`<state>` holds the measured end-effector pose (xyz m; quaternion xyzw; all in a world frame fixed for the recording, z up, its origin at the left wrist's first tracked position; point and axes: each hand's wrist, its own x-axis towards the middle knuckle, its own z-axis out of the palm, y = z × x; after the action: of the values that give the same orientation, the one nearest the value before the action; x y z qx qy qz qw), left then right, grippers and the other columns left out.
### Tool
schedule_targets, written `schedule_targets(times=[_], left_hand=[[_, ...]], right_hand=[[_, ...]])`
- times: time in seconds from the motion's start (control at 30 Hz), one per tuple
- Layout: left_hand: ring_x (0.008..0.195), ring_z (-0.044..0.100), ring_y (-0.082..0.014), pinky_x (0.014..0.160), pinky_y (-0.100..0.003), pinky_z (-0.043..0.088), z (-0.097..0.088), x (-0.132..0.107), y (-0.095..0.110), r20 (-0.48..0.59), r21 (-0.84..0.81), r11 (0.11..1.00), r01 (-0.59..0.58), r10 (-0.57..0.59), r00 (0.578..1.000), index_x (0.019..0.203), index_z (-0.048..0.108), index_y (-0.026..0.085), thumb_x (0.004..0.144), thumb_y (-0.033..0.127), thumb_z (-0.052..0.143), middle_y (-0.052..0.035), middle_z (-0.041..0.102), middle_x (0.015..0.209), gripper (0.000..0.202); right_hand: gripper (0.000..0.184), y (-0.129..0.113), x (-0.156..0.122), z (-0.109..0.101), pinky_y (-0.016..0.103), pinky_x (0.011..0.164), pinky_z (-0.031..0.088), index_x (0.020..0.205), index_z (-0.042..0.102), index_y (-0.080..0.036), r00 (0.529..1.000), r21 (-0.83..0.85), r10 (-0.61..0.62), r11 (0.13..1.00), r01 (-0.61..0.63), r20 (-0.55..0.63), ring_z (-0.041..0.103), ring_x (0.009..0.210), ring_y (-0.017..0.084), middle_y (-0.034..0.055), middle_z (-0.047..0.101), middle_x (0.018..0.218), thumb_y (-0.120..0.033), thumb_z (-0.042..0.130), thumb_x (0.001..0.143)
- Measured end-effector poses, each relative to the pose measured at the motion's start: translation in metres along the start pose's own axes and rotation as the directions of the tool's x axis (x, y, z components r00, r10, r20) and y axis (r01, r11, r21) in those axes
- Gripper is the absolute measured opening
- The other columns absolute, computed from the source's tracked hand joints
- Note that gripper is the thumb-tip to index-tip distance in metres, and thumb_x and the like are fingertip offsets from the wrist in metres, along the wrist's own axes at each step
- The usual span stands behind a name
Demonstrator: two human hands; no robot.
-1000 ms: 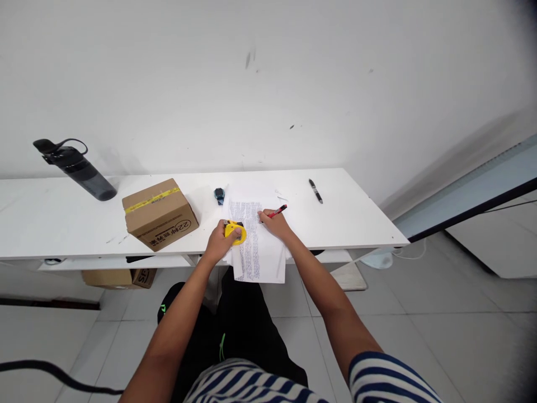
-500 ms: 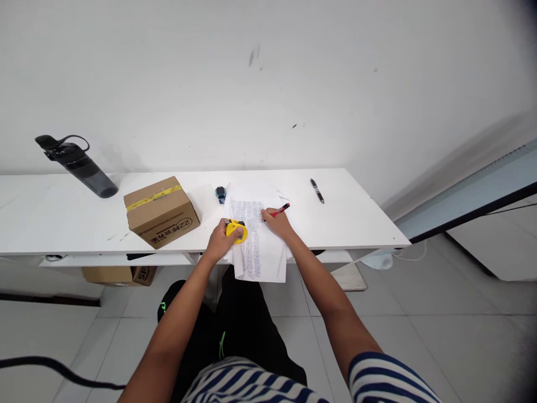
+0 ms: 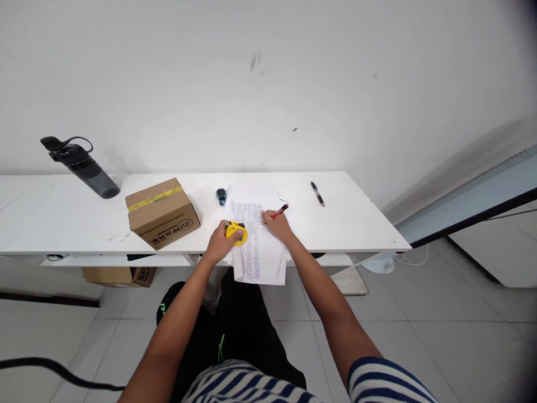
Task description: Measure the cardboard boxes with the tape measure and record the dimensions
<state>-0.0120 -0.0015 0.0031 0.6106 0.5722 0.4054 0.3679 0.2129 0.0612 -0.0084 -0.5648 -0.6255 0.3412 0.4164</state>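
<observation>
My left hand (image 3: 218,243) is closed around a yellow tape measure (image 3: 237,235), its thumb over the case, at the left side of the paper. The paper (image 3: 272,263) is covered with rows of handwriting on its left part and hangs over the table's front edge. A red pen (image 3: 280,211) is gripped in my right hand (image 3: 277,225), which rests on the sheet to the right of the writing. The pen's tip is hidden by the fingers. Just beyond the tape measure lies a dark wristwatch (image 3: 221,196).
A taped cardboard box (image 3: 163,212) stands left of the paper on the white table (image 3: 348,224). Farther left is a dark water bottle (image 3: 86,169). A black pen (image 3: 318,193) lies to the right. Another carton (image 3: 119,276) sits below the tabletop.
The whole view has shifted slightly, with things sitting a little lower in the picture. Both hands keep their holds and stay in nearly the same place on the paper.
</observation>
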Motion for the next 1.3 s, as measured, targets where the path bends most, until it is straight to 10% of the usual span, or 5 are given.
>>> schedule_targets(times=[0.43,0.67,0.83,1.03,1.3], left_hand=[[0.069,0.056,-0.0157,0.063,-0.027,0.043,-0.003,-0.012,-0.003,-0.076,-0.063,0.998,0.005,-0.01,0.997,0.086,0.054,0.021,0.072,0.051,0.069,0.0018,0.061,0.075,0.037],[0.075,0.056,-0.0165,0.067,-0.028,0.044,-0.006,-0.032,0.003,-0.227,-0.116,0.99,-0.08,0.052,0.972,0.089,0.049,0.021,0.077,0.054,0.065,0.0015,0.059,0.081,0.038],[0.091,0.061,-0.0209,0.083,-0.036,0.049,-0.021,-0.053,0.027,-0.476,-0.302,0.904,-0.304,0.134,0.869,0.111,0.048,0.02,0.084,0.06,0.058,-0.0078,0.061,0.103,0.049],[0.138,0.034,-0.0274,0.117,-0.049,0.025,-0.082,-0.078,0.071,-0.61,0.136,0.848,-0.513,0.48,0.631,0.128,0.05,0.021,0.092,0.068,0.019,-0.0157,0.045,0.14,0.067],[0.147,0.017,-0.0432,0.115,-0.063,0.018,-0.193,-0.074,0.031,-0.558,0.362,0.919,0.156,0.079,0.826,0.146,0.045,0.022,0.075,0.065,0.064,-0.0161,0.031,0.158,0.086]], right_hand=[[0.041,-0.002,-0.005,0.013,0.036,0.077,0.047,0.095,0.066,-0.019,0.957,-0.165,-0.249,0.96,0.224,-0.147,0.062,0.086,0.024,0.0104,0.066,0.097,-0.052,0.043,0.088],[0.08,-0.028,0.001,0.022,0.044,0.084,0.052,0.156,0.015,-0.023,0.934,-0.08,-0.18,0.983,0.163,-0.308,0.054,0.124,0.033,0.0198,0.003,0.162,-0.041,0.047,0.084],[0.083,-0.093,-0.036,0.042,0.046,0.09,0.052,0.151,0.026,-0.028,0.923,0.425,-0.322,0.881,0.21,0.211,0.057,0.121,0.03,0.0175,0.053,0.14,-0.067,0.054,0.084],[0.069,-0.185,-0.096,0.097,0.033,0.069,0.055,0.124,0.05,-0.027,0.924,0.655,-0.325,0.746,0.12,0.2,0.065,0.089,0.021,0.0076,0.064,0.11,-0.066,0.072,0.072],[0.051,-0.241,-0.123,0.113,0.016,0.039,0.036,0.106,0.059,-0.026,0.958,0.889,-0.141,0.426,-0.17,0.251,0.057,0.061,0.008,0.0006,0.062,0.09,-0.063,0.071,0.074]])
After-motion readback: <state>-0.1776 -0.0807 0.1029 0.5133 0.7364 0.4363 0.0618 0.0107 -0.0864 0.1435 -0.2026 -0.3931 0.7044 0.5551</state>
